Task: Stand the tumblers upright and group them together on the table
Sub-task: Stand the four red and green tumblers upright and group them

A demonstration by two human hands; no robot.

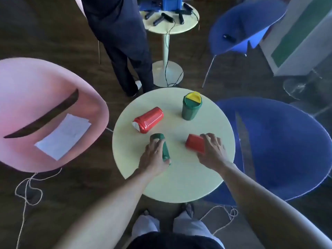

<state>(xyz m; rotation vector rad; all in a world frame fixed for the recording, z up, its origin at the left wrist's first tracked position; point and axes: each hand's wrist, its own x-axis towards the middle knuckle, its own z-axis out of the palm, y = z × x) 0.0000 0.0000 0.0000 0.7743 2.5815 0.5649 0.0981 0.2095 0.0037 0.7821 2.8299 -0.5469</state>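
Note:
Four tumblers are on the round pale table (188, 180). A green tumbler with a yellow lid (190, 106) stands upright at the far right. A red tumbler with a white lid (148, 119) lies on its side at the far left. My left hand (153, 159) is wrapped around a second green tumbler (164, 149) that lies on its side near the middle. My right hand (212, 150) grips a second red tumbler (195, 143), which is tilted on its side with its base pointing left.
A pink chair (45, 105) with a sheet of paper (62, 135) stands left of the table. A blue chair (280, 148) stands right. A person in dark trousers (125, 51) stands behind, beside a second small table (169, 24) with black handles and cables.

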